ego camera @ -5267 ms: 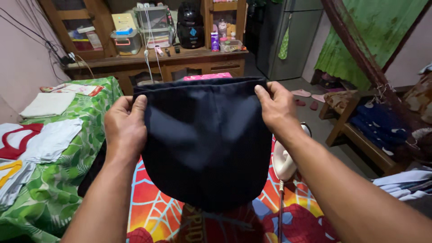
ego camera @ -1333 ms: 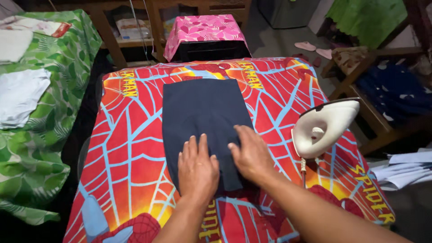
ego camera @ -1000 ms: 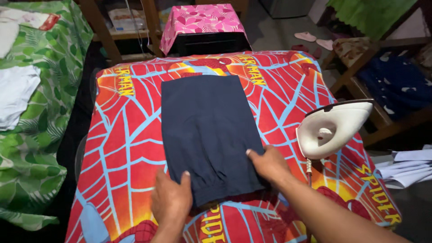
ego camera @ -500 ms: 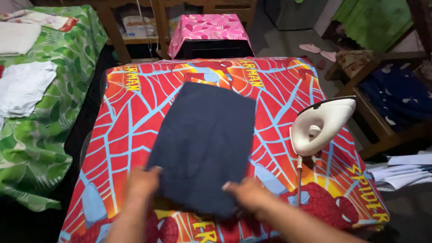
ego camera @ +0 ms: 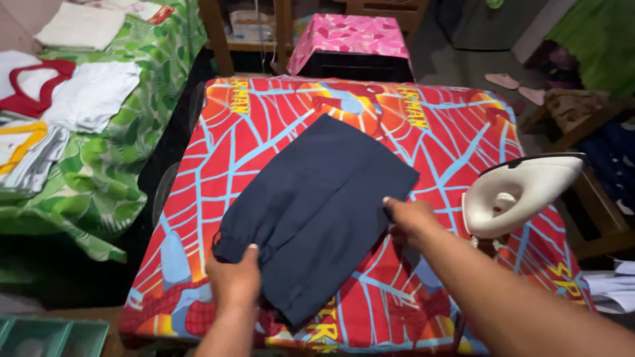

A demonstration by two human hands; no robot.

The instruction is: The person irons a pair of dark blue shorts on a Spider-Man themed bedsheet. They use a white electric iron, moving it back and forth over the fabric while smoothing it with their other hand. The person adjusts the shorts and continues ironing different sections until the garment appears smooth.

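Note:
A folded dark navy garment (ego camera: 317,205) lies slantwise on a table draped in a red, blue and orange web-patterned cloth (ego camera: 225,139). My left hand (ego camera: 233,281) grips the garment's near gathered edge, thumb on top. Along the garment's right side, my right hand (ego camera: 405,217) pinches the fabric edge. A white clothes iron (ego camera: 519,192) stands upright on its heel just right of my right hand.
A green leaf-print surface (ego camera: 106,172) at the left carries folded white clothes (ego camera: 92,96), some with red or yellow trim. A box under a pink patterned cloth (ego camera: 350,36) sits beyond the table. Wooden furniture and slippers (ego camera: 506,80) are at the right.
The garment went from held up in the air to flat on the table. In the last second both hands took its edges and turned it counter-clockwise, so it now lies diagonally.

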